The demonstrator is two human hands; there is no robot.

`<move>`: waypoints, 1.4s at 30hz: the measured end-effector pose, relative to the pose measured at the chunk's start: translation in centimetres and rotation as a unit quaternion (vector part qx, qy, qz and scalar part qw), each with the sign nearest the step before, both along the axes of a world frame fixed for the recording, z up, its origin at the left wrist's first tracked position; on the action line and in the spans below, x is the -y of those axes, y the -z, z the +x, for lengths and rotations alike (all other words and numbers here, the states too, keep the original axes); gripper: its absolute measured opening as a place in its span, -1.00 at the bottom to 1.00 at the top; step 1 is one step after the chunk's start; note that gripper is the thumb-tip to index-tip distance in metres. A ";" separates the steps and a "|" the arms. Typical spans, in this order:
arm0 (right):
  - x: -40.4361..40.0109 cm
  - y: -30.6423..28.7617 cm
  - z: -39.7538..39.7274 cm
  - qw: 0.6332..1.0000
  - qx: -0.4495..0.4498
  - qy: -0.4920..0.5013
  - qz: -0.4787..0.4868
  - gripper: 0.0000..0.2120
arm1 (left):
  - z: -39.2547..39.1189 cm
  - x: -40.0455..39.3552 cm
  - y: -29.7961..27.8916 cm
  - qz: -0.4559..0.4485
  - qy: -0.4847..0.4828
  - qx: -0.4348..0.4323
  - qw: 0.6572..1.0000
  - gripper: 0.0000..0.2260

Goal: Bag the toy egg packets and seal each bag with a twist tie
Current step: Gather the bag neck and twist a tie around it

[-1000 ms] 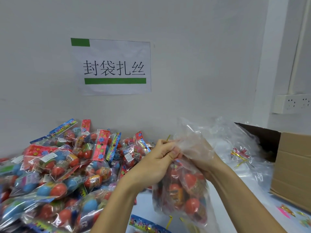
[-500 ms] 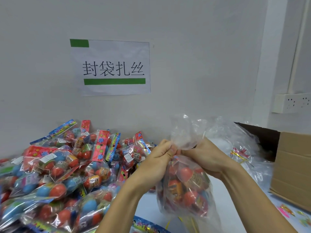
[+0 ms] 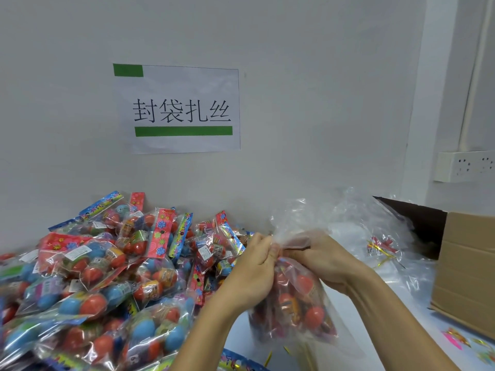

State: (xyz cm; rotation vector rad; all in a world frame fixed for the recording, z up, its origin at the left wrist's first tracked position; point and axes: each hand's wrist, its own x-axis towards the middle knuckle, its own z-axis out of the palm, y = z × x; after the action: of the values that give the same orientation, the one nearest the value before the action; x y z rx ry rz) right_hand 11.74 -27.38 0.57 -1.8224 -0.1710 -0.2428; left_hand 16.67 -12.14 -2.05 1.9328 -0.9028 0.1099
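Nearest the camera, two bare forearms reach up from the lower edge toward the middle of the view. Between them hangs a clear plastic bag (image 3: 294, 303) filled with toy egg packets, red and orange eggs showing through the film; its bottom hangs just above the white counter (image 3: 401, 303). The left hand (image 3: 254, 266) has its grip closed on the gathered neck of the bag, fingers curled and thumb pressed in at the pinch. The right hand (image 3: 321, 261) meets it from the other side, its grip also curled round the same neck, fingertips touching those of the left hand. The loose top of the bag fans out above the two hands. Whether a twist tie sits at the neck cannot be told.

A few thin gold twist ties (image 3: 267, 357) lie on the counter below the bag.

To the left, a heap of toy egg packets (image 3: 107, 277) covers the counter, blue and red eggs in clear packs with bright card headers. To the right lies a loose pile of empty clear bags (image 3: 361, 223), with more gold ties (image 3: 380, 250) on it, and beside that an open cardboard box (image 3: 466, 263).

Behind everything stands a pale wall bearing a paper sign (image 3: 184, 108) with green bars and black characters, and a white socket strip (image 3: 466, 166) at the far right.
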 end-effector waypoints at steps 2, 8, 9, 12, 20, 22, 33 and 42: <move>-0.3 0.7 0.3 0.999 -0.007 0.031 -0.024 -0.90 | 0.4 0.3 0.7 0.010 -0.030 0.010 0.999 -0.74; -1.1 1.2 0.9 0.982 0.003 0.156 -0.108 -0.68 | 1.2 0.8 2.0 0.007 -0.089 0.016 0.996 -0.76; -1.2 1.2 0.8 0.982 0.012 0.157 -0.099 -0.67 | 1.3 0.8 2.1 0.007 -0.092 0.018 0.996 -0.76; -1.2 1.5 0.6 0.984 0.006 0.161 -0.070 -0.68 | 1.2 1.0 2.2 0.027 -0.100 0.038 0.994 -0.77; -0.2 1.0 0.7 0.995 -0.008 0.095 -0.034 -0.78 | -0.2 2.0 2.6 0.119 -0.091 0.108 0.983 -0.85; -0.2 0.8 1.3 0.991 0.025 0.121 -0.055 -0.81 | -0.3 1.9 2.3 0.117 -0.070 0.120 0.983 -0.84; 0.2 1.4 2.1 0.992 0.123 -0.020 0.033 -0.79 | 0.3 -2.4 0.9 -0.064 0.151 -0.219 0.962 -0.73; 0.7 -1.1 0.2 0.995 -0.052 0.066 -0.054 -0.47 | -0.3 -0.9 -1.0 0.129 -0.039 -0.029 0.990 -0.75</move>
State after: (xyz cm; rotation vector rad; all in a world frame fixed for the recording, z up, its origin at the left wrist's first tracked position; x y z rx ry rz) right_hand 11.94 -28.13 1.69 -1.9522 0.0084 -0.2346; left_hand 16.37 -11.25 -1.09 2.1998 -0.8342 -0.0180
